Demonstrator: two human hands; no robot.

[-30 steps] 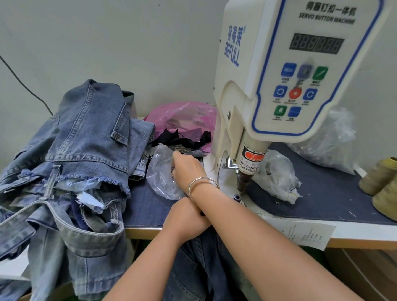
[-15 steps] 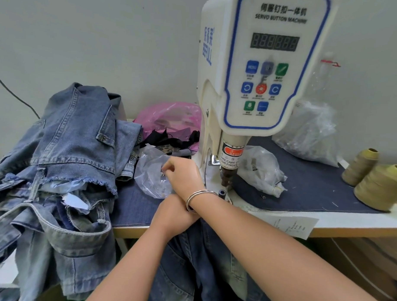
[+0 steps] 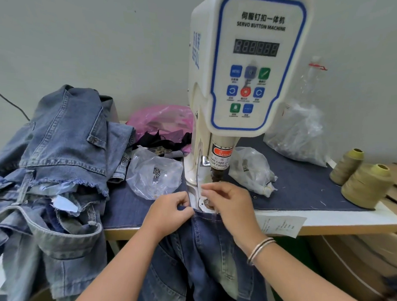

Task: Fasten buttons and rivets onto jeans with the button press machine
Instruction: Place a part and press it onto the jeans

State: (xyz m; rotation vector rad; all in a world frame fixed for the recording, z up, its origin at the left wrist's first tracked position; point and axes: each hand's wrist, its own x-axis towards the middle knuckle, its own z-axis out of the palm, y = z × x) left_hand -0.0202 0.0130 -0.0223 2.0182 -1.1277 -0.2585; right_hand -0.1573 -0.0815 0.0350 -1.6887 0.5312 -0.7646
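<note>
The white servo button machine (image 3: 247, 68) stands at the table's middle, its dark press head (image 3: 217, 173) just above the round metal die (image 3: 206, 203). A dark blue pair of jeans (image 3: 203, 251) hangs from the table's front edge, its waistband at the die. My left hand (image 3: 168, 213) pinches the waistband edge left of the die. My right hand (image 3: 230, 204) is over the die with curled fingers, holding something small that I cannot make out. A clear bag of buttons (image 3: 155, 173) lies left of the machine.
A heap of light blue denim garments (image 3: 55, 168) fills the table's left side. A pink bag (image 3: 162, 122) sits behind it. Clear bags (image 3: 253, 170) (image 3: 299, 136) lie right of the machine, and two thread cones (image 3: 367, 185) stand at the far right. A paper label (image 3: 280, 225) hangs off the front edge.
My right hand left the button bag and came back to the die under the press head. My left hand brought the jeans' waistband up to the machine's base.
</note>
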